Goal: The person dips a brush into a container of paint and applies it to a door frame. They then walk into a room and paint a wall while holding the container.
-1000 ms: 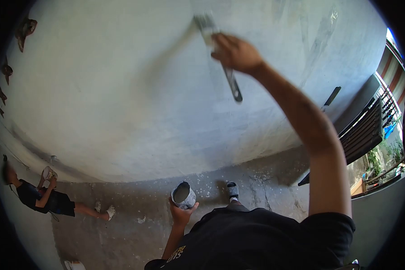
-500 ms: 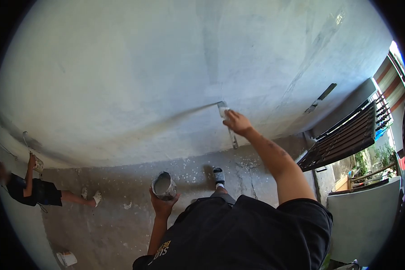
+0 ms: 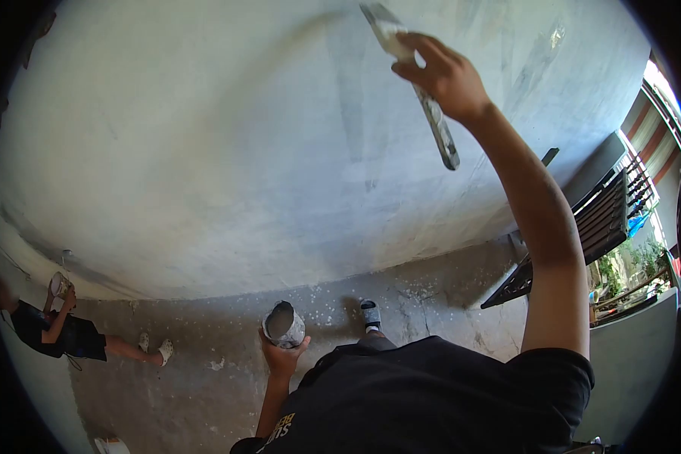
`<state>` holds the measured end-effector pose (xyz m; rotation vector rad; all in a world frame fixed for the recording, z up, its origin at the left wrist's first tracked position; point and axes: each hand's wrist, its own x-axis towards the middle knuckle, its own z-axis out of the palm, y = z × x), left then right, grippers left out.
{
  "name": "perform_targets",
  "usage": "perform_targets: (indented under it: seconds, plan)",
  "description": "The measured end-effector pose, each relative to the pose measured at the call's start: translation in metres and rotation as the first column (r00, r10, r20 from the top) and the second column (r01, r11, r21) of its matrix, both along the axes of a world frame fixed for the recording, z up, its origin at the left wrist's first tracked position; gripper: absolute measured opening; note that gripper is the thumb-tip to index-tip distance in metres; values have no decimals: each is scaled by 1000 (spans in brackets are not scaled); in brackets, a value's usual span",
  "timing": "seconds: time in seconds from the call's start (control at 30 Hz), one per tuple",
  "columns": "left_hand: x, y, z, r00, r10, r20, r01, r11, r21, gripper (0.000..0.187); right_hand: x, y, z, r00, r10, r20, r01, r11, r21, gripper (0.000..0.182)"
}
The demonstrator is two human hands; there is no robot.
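Observation:
My right hand (image 3: pixel 446 79) is raised high in front of the wall (image 3: pixel 227 151), its fingers closed around a long, grey-smeared plastering trowel (image 3: pixel 436 125). The trowel slants, its upper end near the top of the view and its rounded lower end beneath my hand. Low in front of my body, my left hand (image 3: pixel 282 357) grips a small bucket (image 3: pixel 295 331) from below and the side. Smooth grey plaster (image 3: pixel 280 321) shows inside the bucket, whose outside is splashed with grey. Darker streaks mark the pale wall.
Another person (image 3: pixel 49 325) stands at the left by the wall, holding a pale container (image 3: pixel 59 286). White spots cover the concrete floor (image 3: pixel 181 393). A dark slatted gate (image 3: pixel 598 219) and a grey panel (image 3: pixel 635 363) stand at the right; a white object (image 3: pixel 112 446) lies bottom left.
My right hand has swept the trowel upward from low on the wall to near the top of the view. The left hand and bucket shifted slightly. The other person's hands moved lower.

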<state>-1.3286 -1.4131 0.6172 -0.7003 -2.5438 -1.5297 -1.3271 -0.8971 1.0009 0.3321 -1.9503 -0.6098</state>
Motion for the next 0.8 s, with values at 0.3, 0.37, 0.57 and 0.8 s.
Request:
perform_targets:
  seconds: [0.3, 0.37, 0.57, 0.8]
  plan:
    - [5, 2, 5, 999, -26, 40, 25, 1000, 15, 98, -50, 17, -127, 978, 141, 152, -43, 855, -517, 51]
    - [5, -1, 5, 999, -17, 41, 17, 1000, -4, 98, -55, 27, -207, 977, 123, 176, -51, 929, -366, 50]
    - [4, -11, 11, 982, 85, 168, -83, 996, -21, 95, -6, -27, -365, 837, 157, 524, 311, 651, -693, 42]
    - [-6, -18, 19, 990, 119, 82, -117, 993, -29, 94, 75, -33, -472, 685, 193, 703, 580, 440, -686, 30]
